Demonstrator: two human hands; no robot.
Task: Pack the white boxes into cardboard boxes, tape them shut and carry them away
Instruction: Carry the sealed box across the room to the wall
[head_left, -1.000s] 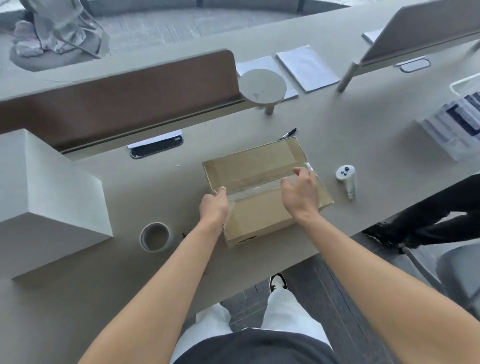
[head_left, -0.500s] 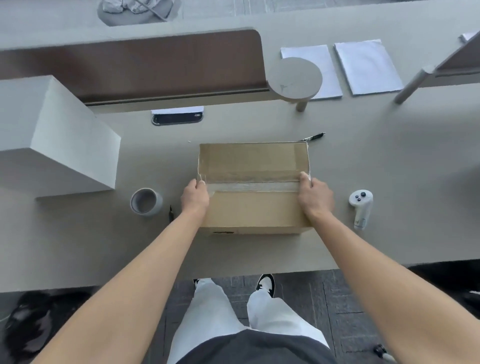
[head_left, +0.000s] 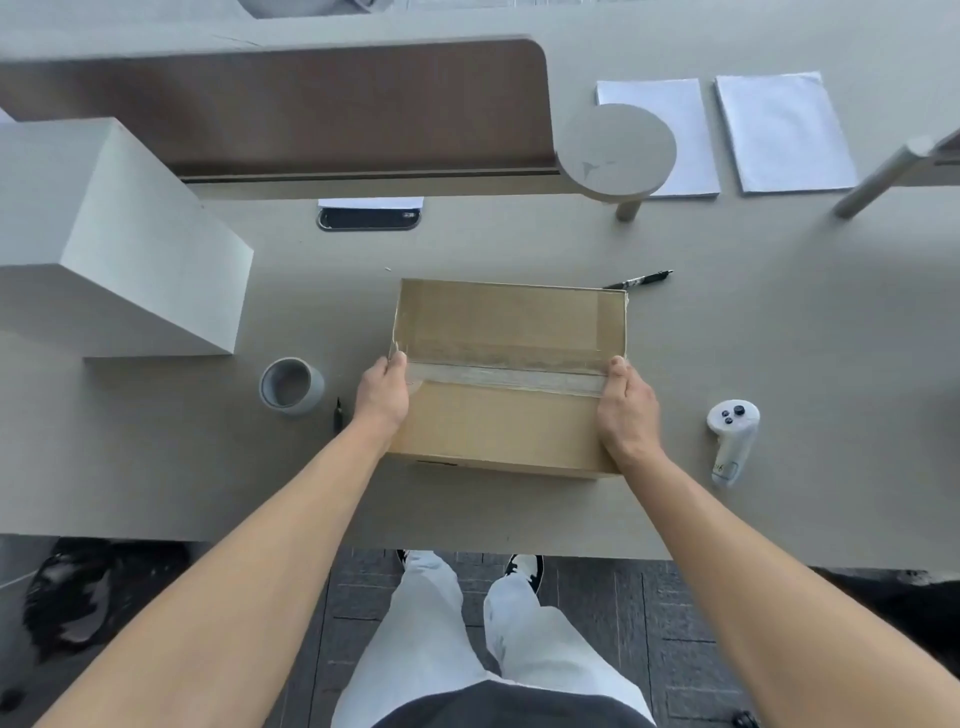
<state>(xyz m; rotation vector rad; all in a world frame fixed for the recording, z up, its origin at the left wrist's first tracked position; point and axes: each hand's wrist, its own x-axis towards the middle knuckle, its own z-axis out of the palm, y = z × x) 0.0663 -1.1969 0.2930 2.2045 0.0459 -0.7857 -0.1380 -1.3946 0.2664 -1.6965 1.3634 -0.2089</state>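
Observation:
A closed cardboard box (head_left: 498, 431) lies on the desk in front of me, with a strip of clear tape (head_left: 509, 376) along its top seam. My left hand (head_left: 383, 397) grips the box's left end, thumb at the tape's end. My right hand (head_left: 627, 410) grips the right end in the same way, fingers going down the side out of sight. A large white box (head_left: 140, 244) stands on the desk to the far left. A roll of tape (head_left: 291, 387) sits just left of my left hand.
A white hand controller (head_left: 731, 434) lies right of the box. A black pen (head_left: 638, 281) lies behind it and a small dark tool (head_left: 337, 413) beside the roll. A brown divider (head_left: 291, 109), a round stand (head_left: 615, 150) and white sheets (head_left: 784, 130) are at the back.
The box has turned from askew to square with the desk edge. My hands have moved from the top seam out to the box's two ends.

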